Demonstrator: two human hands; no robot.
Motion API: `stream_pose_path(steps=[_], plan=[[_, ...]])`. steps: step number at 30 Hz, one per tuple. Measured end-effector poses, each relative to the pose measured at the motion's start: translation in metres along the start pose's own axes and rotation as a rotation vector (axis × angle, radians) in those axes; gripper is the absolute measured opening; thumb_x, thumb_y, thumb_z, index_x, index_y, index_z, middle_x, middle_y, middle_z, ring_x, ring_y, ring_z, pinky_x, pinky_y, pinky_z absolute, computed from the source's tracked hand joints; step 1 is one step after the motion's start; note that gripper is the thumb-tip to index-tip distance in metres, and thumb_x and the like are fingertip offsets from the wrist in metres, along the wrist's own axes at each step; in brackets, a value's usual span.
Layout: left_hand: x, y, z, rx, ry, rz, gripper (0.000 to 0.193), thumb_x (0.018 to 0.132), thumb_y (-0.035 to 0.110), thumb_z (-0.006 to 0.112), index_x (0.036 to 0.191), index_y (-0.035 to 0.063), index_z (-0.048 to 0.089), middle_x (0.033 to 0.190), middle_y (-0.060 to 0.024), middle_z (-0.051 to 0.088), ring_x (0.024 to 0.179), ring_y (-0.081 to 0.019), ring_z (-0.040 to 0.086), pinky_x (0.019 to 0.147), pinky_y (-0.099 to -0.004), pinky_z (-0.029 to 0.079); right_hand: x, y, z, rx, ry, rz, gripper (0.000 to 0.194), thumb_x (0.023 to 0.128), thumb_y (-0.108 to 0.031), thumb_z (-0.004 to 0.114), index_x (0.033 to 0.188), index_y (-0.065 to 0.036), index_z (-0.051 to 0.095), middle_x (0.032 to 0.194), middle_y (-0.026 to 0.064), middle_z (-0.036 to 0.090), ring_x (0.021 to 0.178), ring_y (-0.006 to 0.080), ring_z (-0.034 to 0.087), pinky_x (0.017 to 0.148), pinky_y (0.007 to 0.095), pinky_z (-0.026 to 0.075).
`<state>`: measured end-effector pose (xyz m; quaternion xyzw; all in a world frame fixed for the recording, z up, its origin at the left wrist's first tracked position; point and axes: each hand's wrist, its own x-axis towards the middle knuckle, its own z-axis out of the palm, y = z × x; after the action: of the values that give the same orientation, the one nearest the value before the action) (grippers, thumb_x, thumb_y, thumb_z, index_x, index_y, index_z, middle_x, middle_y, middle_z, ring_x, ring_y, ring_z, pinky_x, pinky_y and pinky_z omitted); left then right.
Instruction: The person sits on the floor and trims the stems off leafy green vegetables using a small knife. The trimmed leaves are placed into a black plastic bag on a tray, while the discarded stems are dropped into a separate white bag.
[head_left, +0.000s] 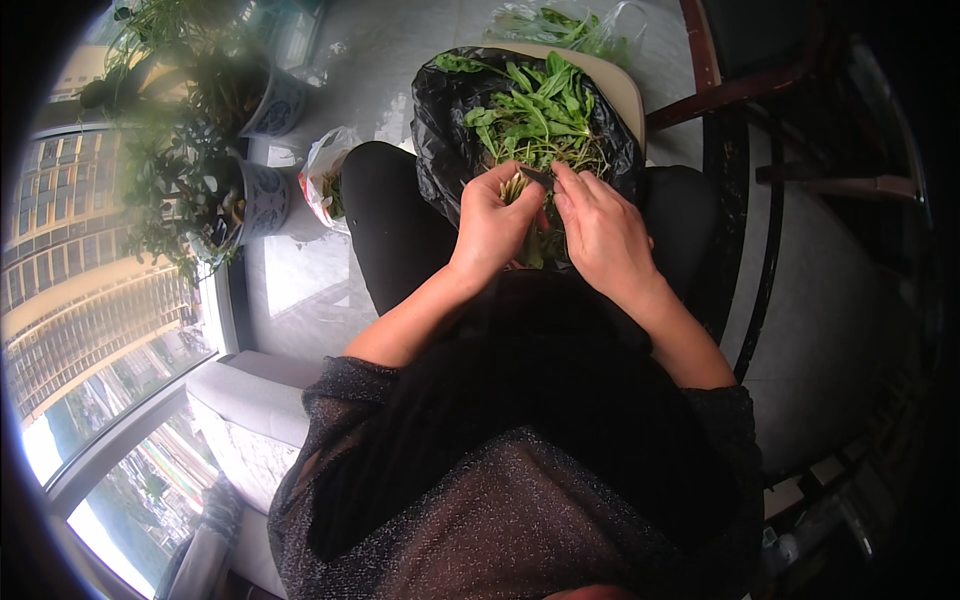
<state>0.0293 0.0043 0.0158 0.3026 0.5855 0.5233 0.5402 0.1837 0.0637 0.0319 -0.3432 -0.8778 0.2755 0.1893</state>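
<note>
Between the thumb and fingers of my left hand is a small bunch of pale-cut plant stems. My right hand grips a small knife, its dark blade lying close against the ends of the stems. Most of the knife's handle is hidden by my fingers. Both hands are above a black plastic bag, which sits open between my knees. Inside the bag lies a heap of leafy greens with thin roots and stalks. More leaves show below my hands, partly covered by them.
Behind the black bag is a beige rounded edge, and beyond it a clear plastic bag of greens. A white plastic bag stands by my left knee. Potted plants line the window; a wooden chair is at right.
</note>
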Motion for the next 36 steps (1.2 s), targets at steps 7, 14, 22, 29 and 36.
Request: stream_pose_path(steps=[7, 14, 22, 29, 36], plan=[[0.0, -0.004, 0.003, -0.008, 0.041, 0.051, 0.013, 0.095, 0.01, 0.058, 0.088, 0.0011, 0.064, 0.061, -0.0026, 0.063, 0.045, -0.0063, 0.053, 0.036, -0.0238, 0.04, 0.001, 0.001, 0.003, 0.015, 0.03, -0.012, 0.033, 0.101, -0.014, 0.051, 0.127, 0.005, 0.058, 0.099, 0.0191, 0.065, 0.091, 0.0366, 0.065, 0.078, 0.0437, 0.052], [-0.001, -0.002, 0.003, -0.013, 0.035, -0.006, 0.015, 0.098, 0.013, 0.059, 0.091, 0.0009, 0.065, 0.06, -0.0028, 0.062, 0.043, -0.0068, 0.053, 0.034, -0.0241, 0.039, 0.001, 0.009, 0.005, 0.223, 0.056, 0.026, 0.031, 0.101, -0.017, 0.051, 0.123, 0.003, 0.06, 0.101, 0.0208, 0.066, 0.089, 0.0388, 0.066, 0.076, 0.0451, 0.053], [0.0, -0.005, 0.004, -0.005, 0.049, 0.048, 0.015, 0.096, 0.011, 0.058, 0.086, 0.0007, 0.063, 0.06, -0.0028, 0.062, 0.044, -0.007, 0.053, 0.034, -0.0246, 0.04, -0.001, 0.001, -0.002, 0.116, -0.028, 0.067, 0.029, 0.102, -0.014, 0.051, 0.12, 0.007, 0.06, 0.105, 0.02, 0.067, 0.094, 0.0383, 0.066, 0.08, 0.041, 0.053], [-0.002, -0.005, 0.004, 0.117, 0.073, 0.077, 0.014, 0.094, 0.011, 0.059, 0.084, 0.0007, 0.062, 0.06, -0.0031, 0.062, 0.044, -0.0071, 0.053, 0.035, -0.0253, 0.04, -0.001, 0.0, 0.0, 0.051, 0.013, 0.018, 0.027, 0.101, -0.012, 0.052, 0.12, 0.005, 0.061, 0.102, 0.019, 0.067, 0.091, 0.0374, 0.066, 0.078, 0.0422, 0.053], [-0.001, -0.006, 0.006, 0.151, 0.099, 0.169, 0.013, 0.094, 0.011, 0.062, 0.089, -0.0009, 0.064, 0.058, -0.0022, 0.061, 0.046, -0.0061, 0.053, 0.04, -0.0241, 0.039, -0.001, 0.006, 0.002, 0.124, 0.031, 0.027, 0.028, 0.1, -0.016, 0.052, 0.118, 0.004, 0.061, 0.1, 0.0211, 0.066, 0.089, 0.0395, 0.066, 0.076, 0.0454, 0.053]])
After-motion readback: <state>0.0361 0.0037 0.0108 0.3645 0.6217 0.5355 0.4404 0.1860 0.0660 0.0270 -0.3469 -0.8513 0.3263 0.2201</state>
